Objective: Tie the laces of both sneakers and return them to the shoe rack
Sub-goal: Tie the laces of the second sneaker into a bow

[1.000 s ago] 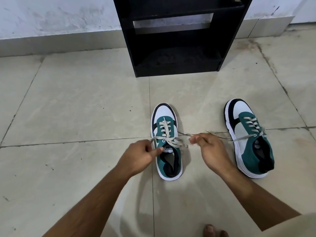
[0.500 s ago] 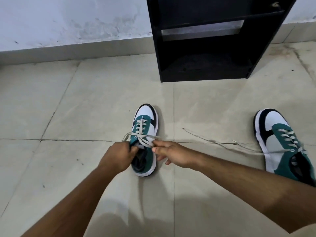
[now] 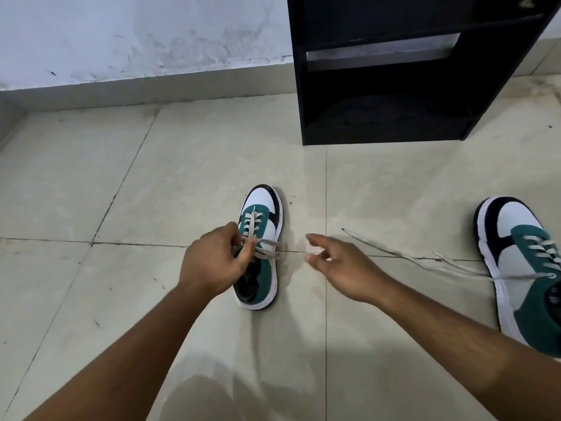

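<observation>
A green, white and black sneaker (image 3: 267, 208) stands on the floor tiles at the centre, toe pointing away. My left hand (image 3: 212, 262) rests over its tongue and pinches the grey laces near the top eyelets. My right hand (image 3: 337, 262) hovers just right of that shoe, fingers spread, holding nothing. The second sneaker (image 3: 528, 268) stands at the right edge. Its loose laces (image 3: 425, 258) trail left across the tiles. The black shoe rack (image 3: 388, 86) stands against the wall ahead, its lower shelves showing no shoes.
Beige floor tiles (image 3: 151, 183) stretch all around the shoes. A pale wall with a low skirting (image 3: 136, 86) runs along the back left. The rack's foot sits about a shoe length beyond the centre sneaker.
My right hand has let go of the lace and drawn away to the right with fingers spread. The view has swung left, and my left hand stays on the centre sneaker's laces.
</observation>
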